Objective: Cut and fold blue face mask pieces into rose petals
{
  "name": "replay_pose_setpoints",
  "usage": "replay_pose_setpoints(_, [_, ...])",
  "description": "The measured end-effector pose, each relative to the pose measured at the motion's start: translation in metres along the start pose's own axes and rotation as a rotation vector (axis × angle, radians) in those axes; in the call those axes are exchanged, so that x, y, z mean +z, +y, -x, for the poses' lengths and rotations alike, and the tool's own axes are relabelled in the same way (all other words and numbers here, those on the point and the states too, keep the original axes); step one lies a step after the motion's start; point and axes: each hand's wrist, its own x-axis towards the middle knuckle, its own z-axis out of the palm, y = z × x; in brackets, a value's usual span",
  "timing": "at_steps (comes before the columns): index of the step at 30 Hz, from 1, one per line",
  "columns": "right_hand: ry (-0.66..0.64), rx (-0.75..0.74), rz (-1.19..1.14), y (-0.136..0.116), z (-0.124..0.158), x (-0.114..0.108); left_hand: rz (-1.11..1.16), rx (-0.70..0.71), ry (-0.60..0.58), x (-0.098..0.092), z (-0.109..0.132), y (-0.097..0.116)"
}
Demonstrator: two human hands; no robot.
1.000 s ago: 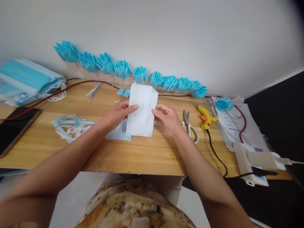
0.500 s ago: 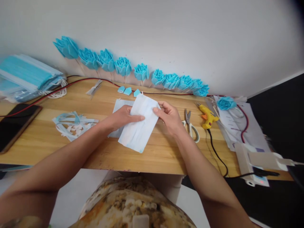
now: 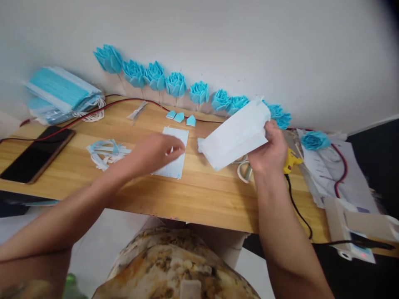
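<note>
My right hand (image 3: 270, 145) grips a pale face mask (image 3: 235, 135) by its right end, holding it tilted above the table. No ear loops show on it. My left hand (image 3: 160, 154) is slightly blurred, with fingers bent and a gap between thumb and fingers; nothing shows in it. Below that hand, another pale face mask (image 3: 178, 135) lies flat, partly covered by it. Scissors (image 3: 244, 172) lie under the raised mask, with only the handles showing. Just past my right hand is a yellow glue gun (image 3: 291, 161), partly hidden.
Blue fabric flowers (image 3: 176, 84) on sticks lean along the wall. Small blue cut pieces (image 3: 178, 117) lie before them. At left are a mask stack (image 3: 62, 93), a phone (image 3: 35, 153) and cut strips (image 3: 107, 153). A power strip (image 3: 339, 224) and papers (image 3: 355, 174) are at right.
My left hand has let go of the raised mask and moved off it to above the flat one. My right hand has carried the raised mask right and turned it. The view has shifted left.
</note>
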Motion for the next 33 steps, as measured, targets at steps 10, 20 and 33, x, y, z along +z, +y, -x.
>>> replay_pose_setpoints(10, [0.025,0.057,-0.025,0.002,0.005,0.005,-0.673,0.111,-0.192,0.028,0.030,-0.016])
replay_pose_setpoints(20, [0.006,0.079,-0.048,0.006,0.004,0.004,-0.671,0.065,0.188,-0.044,0.087,-0.065])
replay_pose_setpoints(33, [-0.018,0.106,0.008,0.010,0.011,0.009,-0.762,0.043,0.139,-0.036,0.090,-0.112])
